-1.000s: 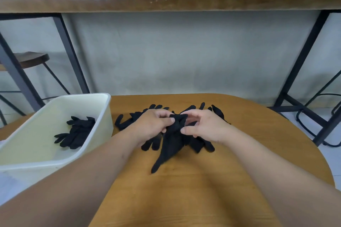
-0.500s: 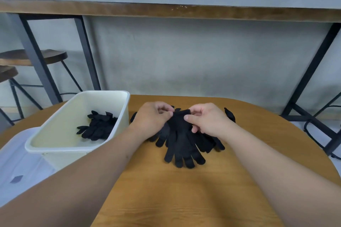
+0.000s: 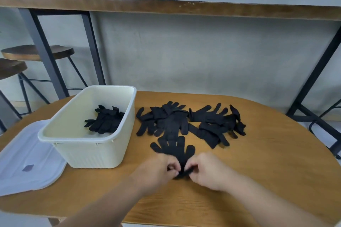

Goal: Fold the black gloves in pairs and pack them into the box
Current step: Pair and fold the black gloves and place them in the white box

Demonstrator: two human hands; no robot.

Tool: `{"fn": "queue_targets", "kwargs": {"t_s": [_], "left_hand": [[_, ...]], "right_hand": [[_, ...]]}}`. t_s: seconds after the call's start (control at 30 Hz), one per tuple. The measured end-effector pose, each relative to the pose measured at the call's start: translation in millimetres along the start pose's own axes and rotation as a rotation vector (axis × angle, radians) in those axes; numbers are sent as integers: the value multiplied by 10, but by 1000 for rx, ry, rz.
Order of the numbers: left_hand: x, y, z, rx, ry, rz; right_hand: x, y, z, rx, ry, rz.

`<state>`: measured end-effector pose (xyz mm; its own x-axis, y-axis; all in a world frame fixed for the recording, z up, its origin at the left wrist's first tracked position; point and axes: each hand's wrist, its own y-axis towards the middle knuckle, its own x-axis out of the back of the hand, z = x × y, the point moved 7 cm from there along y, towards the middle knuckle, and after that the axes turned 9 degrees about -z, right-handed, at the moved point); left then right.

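A black glove pair lies flat on the wooden table, fingers pointing away from me. My left hand and my right hand both pinch its cuff end at the near side. Behind it lies a loose pile of black gloves. To the left stands a cream plastic box with a folded bundle of black gloves inside.
A white lid lies flat to the left of the box. Two wooden stools stand at the far left. A long bench with black metal legs runs behind the table.
The hands have drawn the glove pair out of the pile toward me and laid it flat on the table, fingers now pointing away. The camera has tilted down.
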<state>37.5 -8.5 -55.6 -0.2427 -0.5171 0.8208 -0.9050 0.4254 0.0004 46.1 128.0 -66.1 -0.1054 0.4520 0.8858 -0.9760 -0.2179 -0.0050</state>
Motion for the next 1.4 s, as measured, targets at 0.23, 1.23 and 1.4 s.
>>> {"fn": "queue_targets", "kwargs": {"t_s": [0.23, 1.23, 1.4], "left_hand": [[-3, 122, 216, 34, 60, -122], [-490, 1875, -909, 60, -224, -192], [-704, 2046, -953, 98, -193, -111]], "right_hand": [[-9, 30, 18, -9, -50, -37], [1227, 290, -2182, -698, 164, -613], [1024, 592, -2513, -718, 103, -369]]}}
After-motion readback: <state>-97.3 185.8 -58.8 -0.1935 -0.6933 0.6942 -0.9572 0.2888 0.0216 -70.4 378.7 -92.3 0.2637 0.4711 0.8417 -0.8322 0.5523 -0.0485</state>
